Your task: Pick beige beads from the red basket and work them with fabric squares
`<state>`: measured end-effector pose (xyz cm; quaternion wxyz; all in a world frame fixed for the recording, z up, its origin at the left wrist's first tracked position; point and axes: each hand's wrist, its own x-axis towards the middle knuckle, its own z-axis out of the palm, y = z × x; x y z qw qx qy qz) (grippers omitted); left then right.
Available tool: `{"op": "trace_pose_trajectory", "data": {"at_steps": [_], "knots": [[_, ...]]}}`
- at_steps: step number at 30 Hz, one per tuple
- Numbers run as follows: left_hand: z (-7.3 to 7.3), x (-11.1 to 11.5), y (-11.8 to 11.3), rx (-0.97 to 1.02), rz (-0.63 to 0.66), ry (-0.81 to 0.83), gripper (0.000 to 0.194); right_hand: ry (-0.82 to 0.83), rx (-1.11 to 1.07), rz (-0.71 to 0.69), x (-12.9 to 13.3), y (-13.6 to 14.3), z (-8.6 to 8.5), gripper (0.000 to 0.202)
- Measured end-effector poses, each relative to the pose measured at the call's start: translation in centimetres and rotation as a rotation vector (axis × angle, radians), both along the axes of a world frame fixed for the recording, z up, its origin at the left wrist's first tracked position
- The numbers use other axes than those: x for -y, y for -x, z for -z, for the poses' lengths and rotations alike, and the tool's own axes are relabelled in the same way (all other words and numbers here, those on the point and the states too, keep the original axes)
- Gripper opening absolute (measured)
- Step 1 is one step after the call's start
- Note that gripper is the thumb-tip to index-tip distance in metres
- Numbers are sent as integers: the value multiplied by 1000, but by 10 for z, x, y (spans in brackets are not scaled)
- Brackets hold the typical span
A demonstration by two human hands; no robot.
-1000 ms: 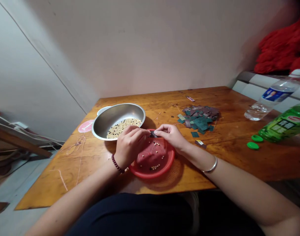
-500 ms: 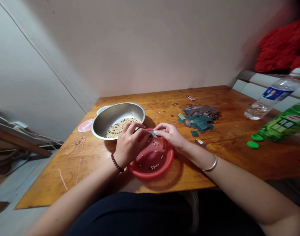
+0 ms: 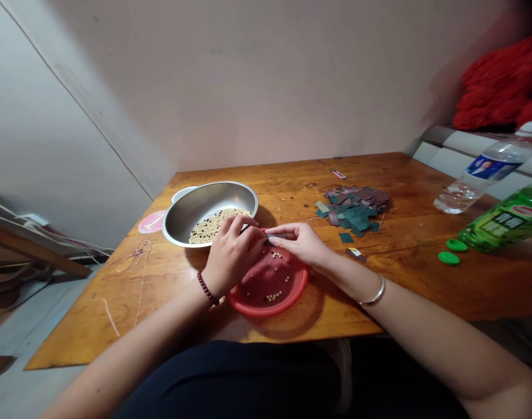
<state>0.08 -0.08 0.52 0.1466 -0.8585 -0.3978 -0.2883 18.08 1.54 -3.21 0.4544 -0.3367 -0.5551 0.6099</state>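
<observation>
Over the far rim of a red mesh basket [image 3: 290, 304] my two hands meet. My right hand [image 3: 304, 241] pinches a small dark flat piece [image 3: 277, 235] between thumb and fingers. Curled close against that piece are the fingers of my left hand [image 3: 231, 250]. A bit of something dark and thin shows between them, mostly hidden. Several pale beans [image 3: 273, 297] lie scattered in the basket. Left of it stands a steel bowl [image 3: 172, 235], holding many pale beans mixed with dark ones [image 3: 205, 228].
A heap of green and brown cut squares [image 3: 357, 209] lies right of centre on the wooden table [image 3: 401, 203]. Further right are a clear bottle [image 3: 479, 171], a green bottle [image 3: 506, 218] and two green caps [image 3: 449, 257]. Loose thread [image 3: 139, 253] lies at the left.
The fingers of my right hand have shifted slightly, and the dark piece now looks flatter and narrower. My left hand has barely moved. Bowl and basket stay in place.
</observation>
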Motion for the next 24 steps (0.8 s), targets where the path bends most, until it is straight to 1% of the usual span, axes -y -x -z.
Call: {"op": "trace_pose_trajectory", "data": {"at_steps": [3,8,13,19,24], "knots": [[0,0,0,-10,18,2,10,-6,10,-7,0,0,-1,41],[2,0,0,18,-7,2,8,5,3,-11,0,1,-2,38],[1,1,0,42,4,12,7,14,13,3,0,1,-3,35],[-1,2,-1,31,3,29,10,-29,8,13,-1,2,-3,26],[1,2,0,17,20,14,9,-76,81,19,-1,2,-7,21]]}}
